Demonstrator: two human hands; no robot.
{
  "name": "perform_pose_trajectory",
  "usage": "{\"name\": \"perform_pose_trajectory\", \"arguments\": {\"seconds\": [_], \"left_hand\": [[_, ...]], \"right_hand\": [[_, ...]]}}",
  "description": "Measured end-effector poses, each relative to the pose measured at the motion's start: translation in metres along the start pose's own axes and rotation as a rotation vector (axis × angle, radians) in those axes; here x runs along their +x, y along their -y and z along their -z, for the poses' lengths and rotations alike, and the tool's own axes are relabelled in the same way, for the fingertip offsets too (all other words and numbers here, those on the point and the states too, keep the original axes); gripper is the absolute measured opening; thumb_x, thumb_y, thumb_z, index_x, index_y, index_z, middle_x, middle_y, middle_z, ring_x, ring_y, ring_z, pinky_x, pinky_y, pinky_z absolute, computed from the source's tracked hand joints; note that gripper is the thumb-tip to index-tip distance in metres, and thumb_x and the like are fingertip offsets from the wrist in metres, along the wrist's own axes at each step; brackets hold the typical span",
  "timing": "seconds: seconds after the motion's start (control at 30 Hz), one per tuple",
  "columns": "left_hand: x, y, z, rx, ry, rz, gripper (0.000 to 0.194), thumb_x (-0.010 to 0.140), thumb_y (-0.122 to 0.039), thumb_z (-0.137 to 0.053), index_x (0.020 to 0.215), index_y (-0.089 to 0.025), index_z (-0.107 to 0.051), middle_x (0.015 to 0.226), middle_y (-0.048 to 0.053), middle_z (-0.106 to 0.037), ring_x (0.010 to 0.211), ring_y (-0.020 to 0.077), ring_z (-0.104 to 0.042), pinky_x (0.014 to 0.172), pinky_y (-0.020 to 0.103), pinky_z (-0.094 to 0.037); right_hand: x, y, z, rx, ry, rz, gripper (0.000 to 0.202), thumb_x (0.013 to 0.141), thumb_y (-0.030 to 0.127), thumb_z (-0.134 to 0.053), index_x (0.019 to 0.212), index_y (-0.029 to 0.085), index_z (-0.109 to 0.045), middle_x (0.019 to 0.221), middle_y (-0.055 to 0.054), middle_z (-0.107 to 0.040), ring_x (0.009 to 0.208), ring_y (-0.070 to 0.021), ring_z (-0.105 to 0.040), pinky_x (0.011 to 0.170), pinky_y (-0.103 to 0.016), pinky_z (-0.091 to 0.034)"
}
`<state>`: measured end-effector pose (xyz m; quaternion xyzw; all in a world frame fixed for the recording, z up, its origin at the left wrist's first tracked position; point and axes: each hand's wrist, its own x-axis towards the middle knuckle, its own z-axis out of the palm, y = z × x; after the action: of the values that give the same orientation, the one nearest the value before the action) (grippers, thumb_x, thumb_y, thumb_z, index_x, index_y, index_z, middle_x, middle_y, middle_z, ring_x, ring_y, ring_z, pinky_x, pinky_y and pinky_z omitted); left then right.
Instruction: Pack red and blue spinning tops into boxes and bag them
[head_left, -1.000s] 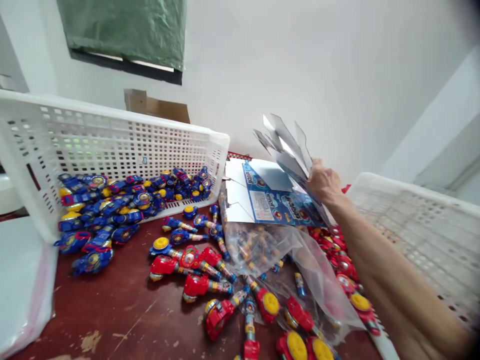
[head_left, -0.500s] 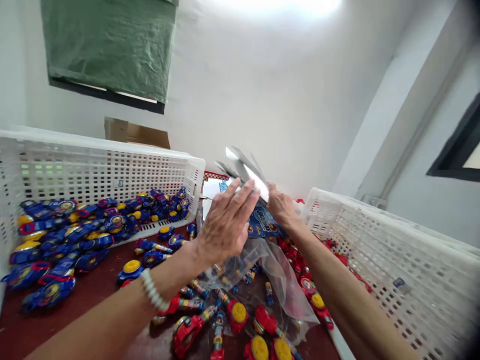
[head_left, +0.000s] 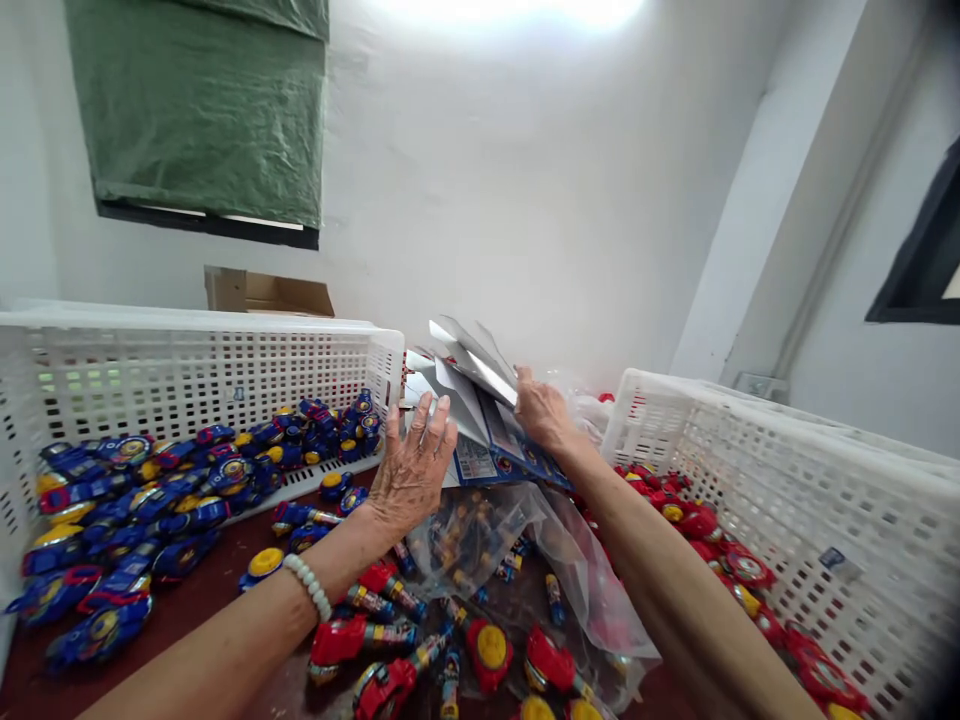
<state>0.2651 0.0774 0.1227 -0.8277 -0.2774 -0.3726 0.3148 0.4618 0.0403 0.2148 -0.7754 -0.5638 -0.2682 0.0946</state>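
Observation:
My right hand (head_left: 543, 412) is closed on the right edge of some flat, folded cardboard boxes (head_left: 474, 362), white inside and fanned a little apart. Below them lies blue printed cardboard (head_left: 475, 462), partly covered. To the left of these, my left hand (head_left: 411, 470) is open with fingers spread, holding nothing; whether its fingertips touch the cardboard I cannot tell. Under and in front of the hands, a clear plastic bag (head_left: 592, 590) holds several small printed tubes. Red toys with yellow discs (head_left: 491, 648) lie at the front of the dark red table.
At the left, a white plastic crate (head_left: 210, 375) holds many blue toys (head_left: 161, 480). Another white crate (head_left: 787, 480) on the right has red toys (head_left: 746, 565). Behind the left crate stands an open brown carton (head_left: 281, 293), near the wall.
My left hand has come away from the folded boxes, down and left, its fingers spreading. The boxes in my right hand have tipped lower, and more blue printed cardboard shows beneath.

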Motion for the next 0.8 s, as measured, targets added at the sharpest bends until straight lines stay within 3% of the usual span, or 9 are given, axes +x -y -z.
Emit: {"name": "perform_pose_trajectory", "arguments": {"seconds": [0.13,0.23,0.33,0.5,0.63,0.73,0.8], "left_hand": [[-0.007,0.008,-0.021,-0.012,0.128,0.012,0.041,0.084,-0.014,-0.047,0.123,-0.015,-0.056,0.142,0.017,-0.044,0.137,0.0417,-0.027,0.105,0.071,-0.015],[-0.009,0.011,-0.039,-0.024,0.190,0.004,0.030,0.087,-0.009,-0.043,0.108,-0.015,-0.063,0.107,0.017,-0.065,0.119,0.0378,-0.050,0.103,0.068,-0.023],[-0.010,0.014,-0.054,-0.039,0.234,-0.020,0.025,0.086,-0.007,-0.044,0.096,-0.016,-0.065,0.083,0.011,-0.067,0.092,0.0302,-0.062,0.102,0.065,-0.026],[-0.018,0.024,-0.073,-0.037,0.288,-0.017,0.029,0.083,0.000,-0.044,0.092,-0.018,-0.065,0.080,0.007,-0.067,0.080,0.0246,-0.062,0.102,0.067,-0.021],[-0.020,0.018,-0.070,-0.043,0.292,0.022,0.028,0.080,0.001,-0.046,0.090,-0.017,-0.065,0.082,0.010,-0.068,0.092,0.0302,-0.060,0.100,0.071,-0.020],[-0.013,0.004,-0.052,-0.077,0.269,0.030,0.024,0.075,-0.004,-0.055,0.095,-0.014,-0.064,0.091,0.015,-0.067,0.109,0.0373,-0.053,0.101,0.071,-0.020],[-0.006,-0.005,-0.036,-0.115,0.248,0.029,0.028,0.070,-0.007,-0.063,0.098,-0.014,-0.063,0.095,0.015,-0.067,0.109,0.0378,-0.052,0.103,0.070,-0.019]], "right_hand": [[0.006,-0.008,0.005,-0.014,-0.031,-0.031,0.060,0.085,0.006,-0.044,0.143,0.013,-0.029,0.094,-0.016,-0.068,0.090,-0.0310,-0.067,0.074,-0.034,-0.050],[0.007,-0.018,0.011,-0.038,-0.058,-0.081,0.058,0.086,0.005,-0.043,0.143,0.011,-0.030,0.093,-0.017,-0.068,0.089,-0.0309,-0.067,0.073,-0.034,-0.049],[0.007,-0.034,0.023,-0.057,-0.088,-0.125,0.056,0.088,0.006,-0.041,0.142,0.011,-0.031,0.091,-0.016,-0.069,0.087,-0.0302,-0.067,0.072,-0.034,-0.048],[0.009,-0.064,0.058,-0.074,-0.172,-0.205,0.048,0.093,0.012,-0.034,0.141,0.011,-0.031,0.090,-0.018,-0.068,0.085,-0.0301,-0.066,0.070,-0.034,-0.047],[0.011,-0.071,0.074,-0.073,-0.207,-0.211,0.047,0.095,0.016,-0.033,0.142,0.011,-0.030,0.091,-0.017,-0.067,0.085,-0.0294,-0.065,0.071,-0.034,-0.046],[0.009,-0.066,0.070,-0.061,-0.188,-0.196,0.048,0.095,0.017,-0.034,0.142,0.013,-0.030,0.089,-0.015,-0.068,0.083,-0.0283,-0.065,0.068,-0.032,-0.045],[0.006,-0.062,0.064,-0.053,-0.180,-0.191,0.048,0.095,0.016,-0.033,0.143,0.014,-0.030,0.089,-0.014,-0.068,0.083,-0.0282,-0.065,0.068,-0.032,-0.045]]}}
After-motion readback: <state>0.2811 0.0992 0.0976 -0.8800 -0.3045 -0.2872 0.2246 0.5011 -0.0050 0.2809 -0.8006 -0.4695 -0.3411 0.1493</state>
